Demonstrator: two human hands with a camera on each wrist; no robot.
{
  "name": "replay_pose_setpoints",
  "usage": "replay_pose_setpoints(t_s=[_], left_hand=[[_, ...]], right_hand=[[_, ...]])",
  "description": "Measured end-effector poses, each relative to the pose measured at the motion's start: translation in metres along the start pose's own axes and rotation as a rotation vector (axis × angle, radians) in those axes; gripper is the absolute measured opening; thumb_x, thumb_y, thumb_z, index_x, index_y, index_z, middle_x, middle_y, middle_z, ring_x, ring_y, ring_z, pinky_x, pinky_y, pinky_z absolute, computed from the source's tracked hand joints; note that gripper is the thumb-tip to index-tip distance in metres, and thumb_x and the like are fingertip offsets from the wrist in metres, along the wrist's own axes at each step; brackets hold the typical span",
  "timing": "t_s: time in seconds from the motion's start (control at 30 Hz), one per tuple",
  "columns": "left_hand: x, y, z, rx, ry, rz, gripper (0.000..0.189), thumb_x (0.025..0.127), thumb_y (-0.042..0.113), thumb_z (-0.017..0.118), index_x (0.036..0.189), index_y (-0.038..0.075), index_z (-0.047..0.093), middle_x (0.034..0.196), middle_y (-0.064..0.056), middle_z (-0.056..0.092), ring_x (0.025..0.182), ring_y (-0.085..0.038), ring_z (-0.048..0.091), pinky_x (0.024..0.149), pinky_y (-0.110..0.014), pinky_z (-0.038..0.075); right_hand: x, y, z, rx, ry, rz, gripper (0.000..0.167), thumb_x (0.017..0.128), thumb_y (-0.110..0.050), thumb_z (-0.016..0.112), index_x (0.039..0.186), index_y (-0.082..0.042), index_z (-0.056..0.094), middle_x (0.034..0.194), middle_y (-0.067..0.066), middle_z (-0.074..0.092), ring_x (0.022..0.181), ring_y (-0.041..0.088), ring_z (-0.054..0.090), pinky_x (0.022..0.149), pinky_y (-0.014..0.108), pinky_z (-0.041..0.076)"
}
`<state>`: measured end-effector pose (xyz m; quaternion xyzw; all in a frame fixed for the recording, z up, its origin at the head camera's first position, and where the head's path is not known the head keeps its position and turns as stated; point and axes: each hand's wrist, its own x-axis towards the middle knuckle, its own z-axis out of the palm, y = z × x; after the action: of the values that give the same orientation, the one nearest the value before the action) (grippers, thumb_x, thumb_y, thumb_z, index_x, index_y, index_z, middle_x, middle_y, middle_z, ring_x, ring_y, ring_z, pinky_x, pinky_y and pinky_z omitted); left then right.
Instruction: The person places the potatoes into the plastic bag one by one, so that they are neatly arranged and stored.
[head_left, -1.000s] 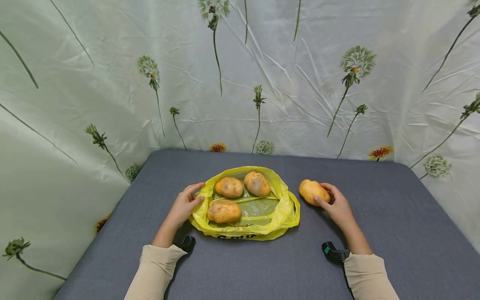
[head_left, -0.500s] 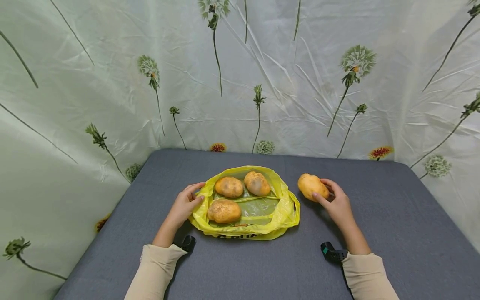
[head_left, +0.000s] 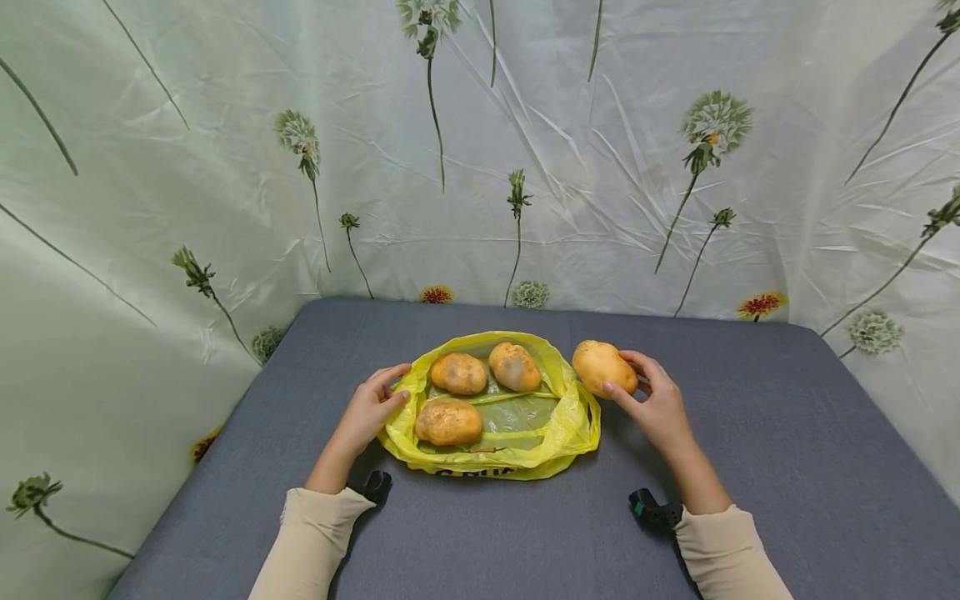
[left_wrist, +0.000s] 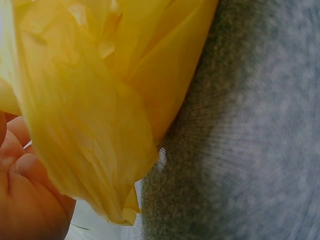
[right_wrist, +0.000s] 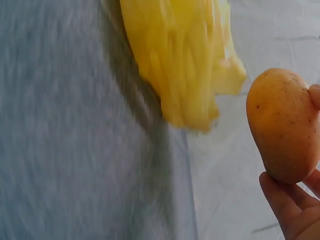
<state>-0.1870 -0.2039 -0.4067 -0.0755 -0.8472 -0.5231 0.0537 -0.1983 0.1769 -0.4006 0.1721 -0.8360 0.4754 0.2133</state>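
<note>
A yellow plastic bag (head_left: 570, 429) lies with its mouth spread wide on the table, three potatoes inside: one at back left (head_left: 459, 374), one at back right (head_left: 514, 367), one at front left (head_left: 448, 422). My left hand (head_left: 366, 415) holds the bag's left rim between thumb and fingers; the left wrist view shows the hand (left_wrist: 35, 195) partly behind the yellow film. Between the thumb and fingers of my right hand (head_left: 662, 410) is a fourth potato (head_left: 602, 367), raised above the table beside the bag's right rim. The right wrist view shows this potato (right_wrist: 282, 125) with small dark specks.
The table (head_left: 510, 542) has a dark grey cloth top. A pale curtain (head_left: 600, 192) printed with dandelions and other flowers hangs behind and along the sides. Black wrist devices sit under both forearms, such as the right device (head_left: 652, 510).
My right hand has lifted the fourth potato and carried it left, close to the bag's right rim. My left hand and the bag look unmoved.
</note>
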Motion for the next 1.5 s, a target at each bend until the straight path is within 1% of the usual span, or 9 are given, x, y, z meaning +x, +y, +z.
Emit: replay_pose_setpoints(t_s=[0.1,0.2,0.37,0.5,0.7,0.93,1.17,1.43,1.5], left_hand=[[0.000,0.000,0.000,-0.004,-0.002,0.001,0.038,0.085,-0.005,0.056,0.123,-0.009,0.048,0.118,-0.023,0.047,0.071,-0.021,0.042,0.056,-0.021,0.035],[0.000,-0.001,0.000,-0.007,-0.007,0.006,0.039,0.085,-0.005,0.056,0.123,-0.010,0.048,0.118,-0.024,0.047,0.070,-0.021,0.042,0.056,-0.021,0.036],[0.001,-0.002,0.000,-0.010,-0.011,0.009,0.040,0.085,-0.005,0.056,0.124,-0.009,0.047,0.119,-0.023,0.047,0.070,-0.021,0.042,0.056,-0.021,0.036],[0.001,-0.002,-0.001,-0.006,-0.011,0.005,0.040,0.085,-0.004,0.055,0.124,-0.009,0.047,0.119,-0.023,0.046,0.071,-0.021,0.042,0.056,-0.021,0.036],[0.001,-0.002,-0.001,-0.006,-0.013,0.003,0.040,0.086,-0.004,0.055,0.124,-0.009,0.047,0.119,-0.023,0.046,0.071,-0.022,0.042,0.056,-0.021,0.036],[0.000,-0.001,0.000,-0.005,-0.015,-0.001,0.040,0.086,-0.004,0.055,0.124,-0.009,0.047,0.118,-0.023,0.047,0.070,-0.021,0.042,0.056,-0.021,0.036],[0.000,0.000,0.000,-0.002,-0.013,0.004,0.040,0.086,-0.004,0.055,0.124,-0.009,0.047,0.119,-0.024,0.047,0.069,-0.021,0.042,0.055,-0.021,0.036],[0.000,-0.001,-0.001,-0.011,-0.025,-0.012,0.040,0.086,-0.003,0.055,0.126,-0.008,0.046,0.121,-0.023,0.045,0.070,-0.021,0.043,0.056,-0.021,0.036],[0.000,-0.001,-0.001,-0.009,-0.028,-0.015,0.040,0.087,-0.003,0.055,0.126,-0.008,0.046,0.121,-0.023,0.045,0.070,-0.020,0.042,0.056,-0.021,0.036]], right_hand=[[0.000,-0.014,0.005,-0.004,-0.023,-0.019,0.048,0.074,0.003,0.070,0.118,0.009,0.049,0.114,0.023,0.050,0.103,0.033,0.048,0.079,0.012,0.038],[0.000,-0.020,0.010,-0.004,-0.057,-0.039,0.049,0.075,0.003,0.070,0.119,0.009,0.049,0.115,0.022,0.049,0.104,0.031,0.048,0.080,0.015,0.040],[-0.001,-0.026,0.021,0.009,-0.104,-0.098,0.049,0.074,0.002,0.071,0.118,0.008,0.050,0.114,0.021,0.050,0.101,0.029,0.050,0.077,0.035,0.045],[-0.001,-0.030,0.028,0.028,-0.138,-0.123,0.048,0.074,0.001,0.071,0.117,0.007,0.051,0.114,0.019,0.051,0.100,0.029,0.051,0.076,0.043,0.046],[-0.001,-0.036,0.040,0.042,-0.172,-0.131,0.047,0.074,-0.001,0.072,0.116,0.006,0.052,0.113,0.019,0.052,0.102,0.031,0.051,0.077,0.041,0.046],[-0.001,-0.003,0.065,0.054,-0.216,-0.164,0.053,0.072,-0.013,0.076,0.119,-0.005,0.053,0.118,0.008,0.052,0.105,0.019,0.050,0.079,0.033,0.045],[-0.002,-0.005,0.081,0.056,-0.255,-0.189,0.052,0.073,-0.019,0.075,0.118,-0.004,0.054,0.115,0.008,0.054,0.104,0.021,0.050,0.080,0.033,0.044],[-0.004,-0.005,0.094,0.050,-0.301,-0.139,0.051,0.074,-0.023,0.074,0.118,-0.007,0.054,0.117,0.008,0.052,0.104,0.021,0.051,0.077,0.035,0.046],[-0.005,-0.004,0.096,0.030,-0.306,-0.146,0.051,0.074,-0.024,0.075,0.118,-0.008,0.055,0.117,0.007,0.053,0.106,0.022,0.050,0.080,0.037,0.045]])
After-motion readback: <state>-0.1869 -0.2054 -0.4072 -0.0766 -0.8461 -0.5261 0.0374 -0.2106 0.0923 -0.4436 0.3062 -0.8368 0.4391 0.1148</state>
